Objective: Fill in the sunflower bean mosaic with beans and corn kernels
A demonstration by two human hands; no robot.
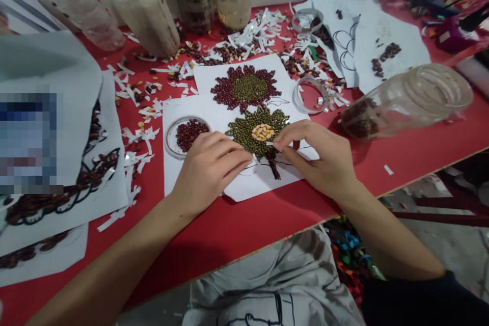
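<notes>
My right hand pinches a small white paper strip at the right edge of the lower flower. This flower is made of green mung beans around a centre of yellow corn kernels, with a dark red bean stem. On the sheet's left part lies my left hand, its thumb and forefinger tips together by the lower petals; what they hold, if anything, is too small to make out. Partly behind it sits a round lid of red beans. Above is a red-bean flower with a green centre.
Paper shreds and loose beans litter the red table. Glass jars stand at the back. A jar lies tilted at the right, near a clear ring. Bean-covered sheets lie at the left.
</notes>
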